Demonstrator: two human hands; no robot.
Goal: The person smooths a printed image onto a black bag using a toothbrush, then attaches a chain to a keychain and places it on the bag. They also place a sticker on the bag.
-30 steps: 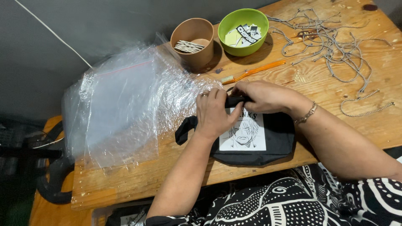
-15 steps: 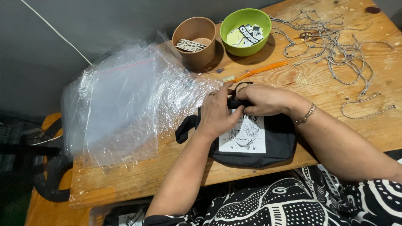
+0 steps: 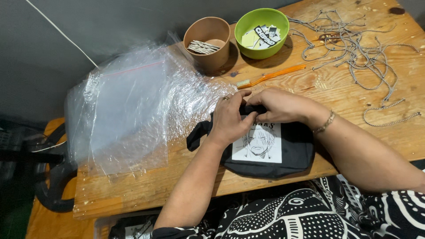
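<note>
A small black fabric pouch with a white printed face patch lies at the wooden table's near edge. My left hand presses on the pouch's upper left part, fingers curled onto the top edge. My right hand, with a bracelet at the wrist, pinches the pouch's top edge just right of the left one. Both hands meet over the top seam, which they hide. A black strap end sticks out to the left of the pouch.
A pile of clear plastic bags covers the table's left part. Behind the hands stand a brown paper cup with small metal pieces, a green bowl of tags, and an orange-handled brush. Several ball chains lie at the back right.
Both hands stay on the pouch's top edge; the fingers have shifted slightly along it. The pouch has not moved on the table.
</note>
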